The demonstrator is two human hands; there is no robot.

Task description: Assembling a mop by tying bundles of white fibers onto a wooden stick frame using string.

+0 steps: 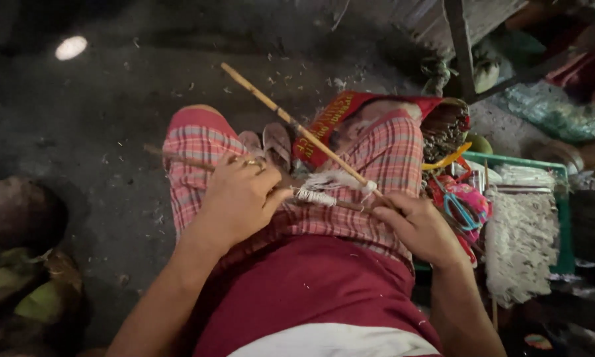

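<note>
- Thin bamboo stick (pixel 291 122) runs diagonally from upper left down to the lap, its lower end bound with white thread (pixel 370 188); it lies across the knees, over the checked cloth.
- A second, darker stick (pixel 327 201) lies nearly level across the lap, wrapped with a coil of white thread (pixel 315 196); a tuft of pale fibre (pixel 330 178) sits between the two sticks.
- Right hand (pixel 422 228) is closed on the lower end of the bamboo stick, fingers pinching just below the binding.
- Left hand (pixel 239 198) is curled over the darker stick, gripping it; a ring shows on one finger.
- Pink checked sarong (pixel 390 155) covers both knees; maroon shirt (pixel 310 291) fills the near foreground.
- Pair of sandals (pixel 271 142) is seen between the knees, on the ground.
- Red printed sack (pixel 337 112) lies behind the right knee, partly hidden by it.
- To the right: green crate (pixel 509 160), a hanging bundle of whitish fibre (pixel 519 241), scissors with blue handles (pixel 461 211), a bunch of dark thin sticks (pixel 446 132).
- Ground is dark bare concrete (pixel 99 132), strewn with pale shavings; one bright light spot at upper left.
- Lower left: greenish husks (pixel 33 297), dim, kind unclear.
- Upper right corner is cluttered and too dark to sort out.
</note>
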